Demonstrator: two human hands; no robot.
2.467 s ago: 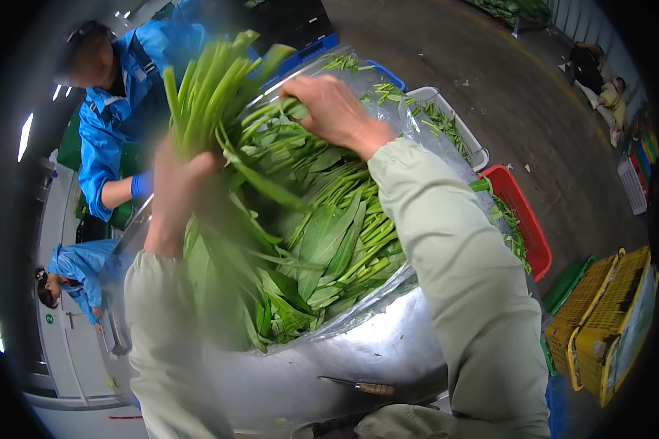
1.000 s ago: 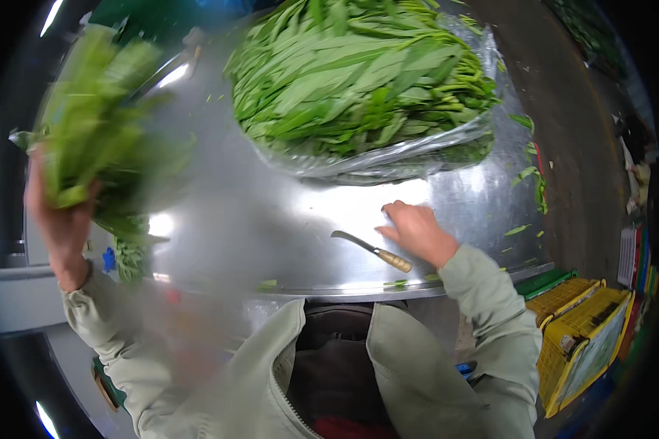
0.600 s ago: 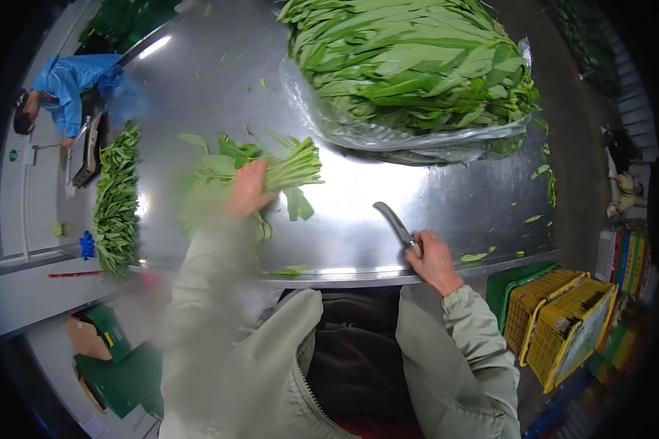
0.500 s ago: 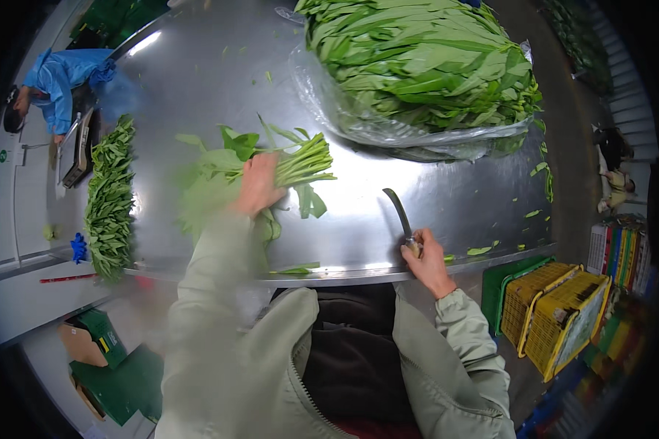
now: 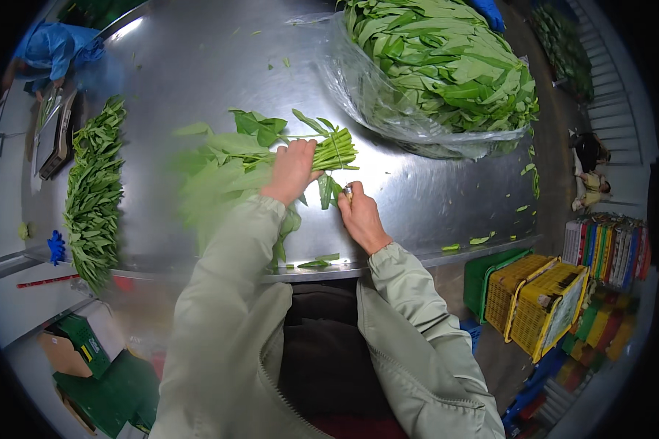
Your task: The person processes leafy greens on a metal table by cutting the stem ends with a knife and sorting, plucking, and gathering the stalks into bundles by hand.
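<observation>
My left hand grips a bunch of leafy greens on the steel table, cut stem ends pointing right, leaves spread leftward and partly blurred. My right hand, just below the stem ends, is closed on a wooden-handled curved knife; its blade is thin and hard to make out against the stems. A large heap of long-leafed greens in a clear plastic bag lies at the upper right. A long row of greens lies along the table's left side.
A person in blue works at the upper left beside a scale-like tray. A blue glove shows behind the heap, another at left. Yellow and green crates stand right of the table; people are at the far right.
My left hand brought the bunch from far left onto the middle of the table. My right hand picked up the knife and moved up-left to the stems.
</observation>
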